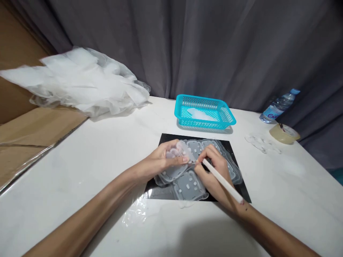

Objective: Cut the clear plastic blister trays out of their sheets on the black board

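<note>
Between the fingers of my left hand [170, 157] is a translucent plastic piece [185, 150], held over a black sheet [160, 192]. My right hand [214, 167] pinches a white stick-like tool [223, 182], its tip end close to the piece's lower edge and my left thumb. Several clear, rounded plastic pieces [189, 186] with small white spots lie overlapping on the sheet, under and around both hands. The exact tip of the tool is too small to make out.
Beyond the sheet stands a turquoise basket [205, 125] holding something white. White plastic bags [88, 82] and cardboard [34, 135] are at left. A water bottle [278, 107], a tape roll [284, 134] and clear scraps [262, 143] lie at right, on the white table [107, 142].
</note>
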Motion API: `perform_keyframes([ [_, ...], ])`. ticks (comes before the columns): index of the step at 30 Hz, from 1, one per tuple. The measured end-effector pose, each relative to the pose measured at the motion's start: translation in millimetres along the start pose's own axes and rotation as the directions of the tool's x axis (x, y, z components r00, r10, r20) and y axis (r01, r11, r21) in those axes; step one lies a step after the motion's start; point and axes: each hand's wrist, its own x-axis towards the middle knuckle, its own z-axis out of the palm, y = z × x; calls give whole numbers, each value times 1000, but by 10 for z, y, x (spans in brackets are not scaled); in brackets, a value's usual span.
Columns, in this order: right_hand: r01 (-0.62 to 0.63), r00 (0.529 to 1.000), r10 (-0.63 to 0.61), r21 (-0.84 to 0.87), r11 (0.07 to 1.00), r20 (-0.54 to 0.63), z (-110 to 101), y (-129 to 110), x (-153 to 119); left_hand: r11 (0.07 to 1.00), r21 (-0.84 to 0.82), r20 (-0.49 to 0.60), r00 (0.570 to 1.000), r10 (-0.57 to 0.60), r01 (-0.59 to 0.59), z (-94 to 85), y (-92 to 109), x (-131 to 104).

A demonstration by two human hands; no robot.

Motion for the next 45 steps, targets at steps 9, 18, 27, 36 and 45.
perform_keyframes([
  [9, 103, 992, -103, 7, 995, 66, -87, 16, -11, 995, -94, -7, 1000, -21, 20, -32, -1, -29],
  [18, 173, 983, -172, -3, 985, 61, -145, -83, -34, 982, -185, 74, 997, -32, 46, -76, -8, -64],
  [27, 346, 935, -352, -110, 932, -35, -136, -66, -67, 983, -181, 84, 996, -24, 39, -49, 42, -91],
  [36, 478, 848, -517, -250, 842, -119, -149, -96, -114, 971, -241, 62, 998, 21, -5, 61, 79, -92],
  [45, 448, 851, -504, -295, 844, -148, -135, -93, -131, 942, -337, 68, 997, 24, 0, 99, -10, -87],
])
